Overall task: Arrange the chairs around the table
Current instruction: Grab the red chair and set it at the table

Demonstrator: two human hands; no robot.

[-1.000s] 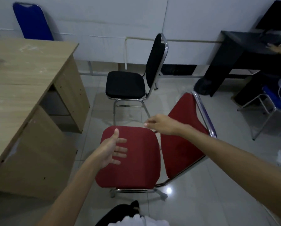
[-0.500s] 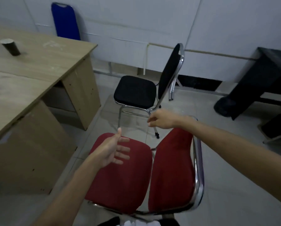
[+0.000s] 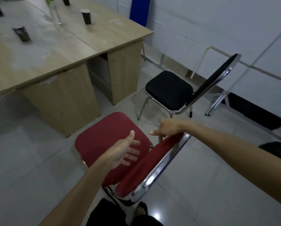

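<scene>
A red padded chair (image 3: pixel 107 137) with a chrome frame stands on the tiled floor just in front of me, its seat facing the wooden table (image 3: pixel 58 46) at the upper left. My left hand (image 3: pixel 123 151) hovers open over the seat with fingers spread. My right hand (image 3: pixel 167 128) is at the far end of the red backrest (image 3: pixel 146 167), fingers loosely curled and not wrapped around the frame. A black chair (image 3: pixel 169 90) stands beyond, near the table's corner, with its back toward the wall.
Several dark cups (image 3: pixel 86 16) and a clear glass vase (image 3: pixel 55 15) stand on the table. A blue chair back (image 3: pixel 139 10) leans at the wall behind it. A metal rail (image 3: pixel 218 101) runs along the wall on the right. My feet (image 3: pixel 142 209) are right behind the red chair.
My view has swung to the left, bringing more of the table and its cups into sight. The red chair now lies closer to the table's corner. Both hands keep nearly the same pose.
</scene>
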